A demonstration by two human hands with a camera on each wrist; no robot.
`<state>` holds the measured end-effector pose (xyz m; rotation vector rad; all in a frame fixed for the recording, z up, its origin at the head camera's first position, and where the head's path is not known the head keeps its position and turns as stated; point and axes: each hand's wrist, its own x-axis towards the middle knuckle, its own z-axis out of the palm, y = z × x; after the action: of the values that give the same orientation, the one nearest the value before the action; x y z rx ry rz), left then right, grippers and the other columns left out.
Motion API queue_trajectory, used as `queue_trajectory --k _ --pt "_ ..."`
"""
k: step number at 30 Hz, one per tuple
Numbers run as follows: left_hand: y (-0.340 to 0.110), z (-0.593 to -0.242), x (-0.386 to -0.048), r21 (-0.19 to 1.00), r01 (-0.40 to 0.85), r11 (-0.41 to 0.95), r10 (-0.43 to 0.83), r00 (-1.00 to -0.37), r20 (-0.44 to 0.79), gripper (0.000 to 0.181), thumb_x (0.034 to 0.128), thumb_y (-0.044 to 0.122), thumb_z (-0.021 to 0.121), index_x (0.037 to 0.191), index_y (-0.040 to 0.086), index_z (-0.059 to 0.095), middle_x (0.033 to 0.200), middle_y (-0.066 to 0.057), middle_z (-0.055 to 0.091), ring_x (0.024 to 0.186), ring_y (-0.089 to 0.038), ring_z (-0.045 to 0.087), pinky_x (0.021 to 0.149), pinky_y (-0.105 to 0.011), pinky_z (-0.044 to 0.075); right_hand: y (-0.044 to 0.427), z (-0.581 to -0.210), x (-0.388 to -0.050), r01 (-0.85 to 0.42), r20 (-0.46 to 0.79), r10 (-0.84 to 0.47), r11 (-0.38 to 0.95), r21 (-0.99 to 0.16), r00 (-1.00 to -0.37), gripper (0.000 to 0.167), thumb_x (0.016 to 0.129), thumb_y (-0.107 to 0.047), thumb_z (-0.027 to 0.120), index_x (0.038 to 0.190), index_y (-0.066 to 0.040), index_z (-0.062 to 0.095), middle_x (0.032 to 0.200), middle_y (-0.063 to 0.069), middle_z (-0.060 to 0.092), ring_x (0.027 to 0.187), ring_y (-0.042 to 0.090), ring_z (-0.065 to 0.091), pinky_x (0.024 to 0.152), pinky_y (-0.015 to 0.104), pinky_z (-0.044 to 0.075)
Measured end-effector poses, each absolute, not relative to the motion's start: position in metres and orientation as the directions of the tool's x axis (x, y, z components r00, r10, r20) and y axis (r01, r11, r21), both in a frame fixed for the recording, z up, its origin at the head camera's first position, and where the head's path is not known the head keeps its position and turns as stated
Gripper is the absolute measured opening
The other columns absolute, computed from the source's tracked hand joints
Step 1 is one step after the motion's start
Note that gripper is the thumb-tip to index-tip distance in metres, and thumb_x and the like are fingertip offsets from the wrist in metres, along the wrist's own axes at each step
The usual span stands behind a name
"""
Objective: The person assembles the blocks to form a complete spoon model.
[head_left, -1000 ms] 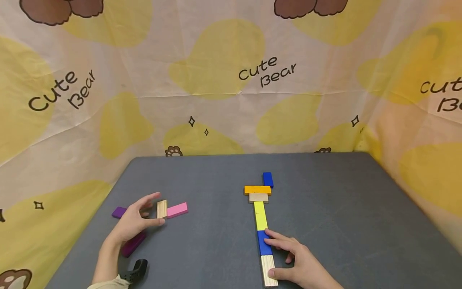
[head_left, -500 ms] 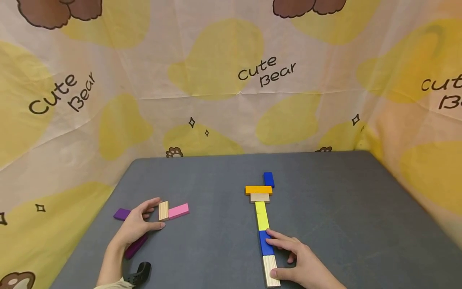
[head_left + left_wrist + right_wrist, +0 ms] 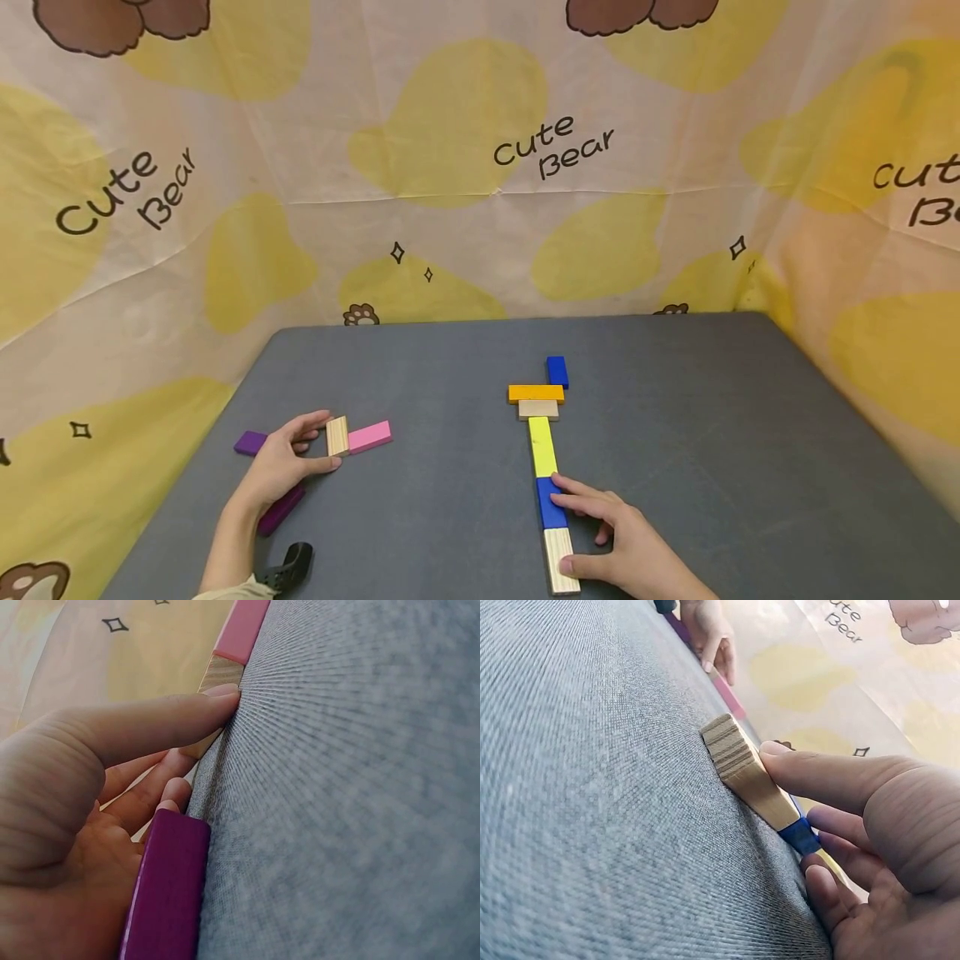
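At the left of the head view, my left hand (image 3: 279, 460) pinches a plain wooden block (image 3: 338, 436), thumb at its near end and index finger at its far end. A pink block (image 3: 371, 437) adjoins it on the right. Two purple blocks lie about the hand, one beyond the wrist (image 3: 250, 442) and one on the near side (image 3: 166, 889). My right hand (image 3: 626, 542) rests along a row of blocks. Its thumb touches a second plain wooden block (image 3: 561, 560), and its loosely extended fingers touch a blue block (image 3: 551, 502).
Beyond the blue block the row continues with a yellow-green block (image 3: 542, 447), a pale block (image 3: 538, 409) set crosswise, an orange block (image 3: 536, 394) and another blue block (image 3: 557, 372). All lie on a grey table (image 3: 450, 483), with a printed cloth (image 3: 450, 158) behind.
My left index finger, raised off the plain wooden block earlier, has come down to its far end. The right hand and its row stay in place; the view shifts slightly.
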<state>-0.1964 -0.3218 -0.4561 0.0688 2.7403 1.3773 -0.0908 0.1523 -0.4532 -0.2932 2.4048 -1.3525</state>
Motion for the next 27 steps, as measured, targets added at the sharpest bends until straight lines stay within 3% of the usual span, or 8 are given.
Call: queue_trajectory --k 27 --pt "-0.3222 -0.4545 -0.1948 0.819 -0.009 0.574 0.054 -0.997 -0.048 0.087 0.0725 0.026 0.089 0.144 0.003 0.045 0.140 -0.021 0.048 0.126 -0.035 0.043 0.100 -0.052 0.032 0.1512 -0.4525 -0.0895 0.006 -0.222 -0.337 0.537 -0.843 -0.915 0.072 0.073 -0.049 0.084 0.137 -0.027 0.060 0.150 -0.001 0.043 0.105 0.022 0.045 0.071 0.025 0.047"
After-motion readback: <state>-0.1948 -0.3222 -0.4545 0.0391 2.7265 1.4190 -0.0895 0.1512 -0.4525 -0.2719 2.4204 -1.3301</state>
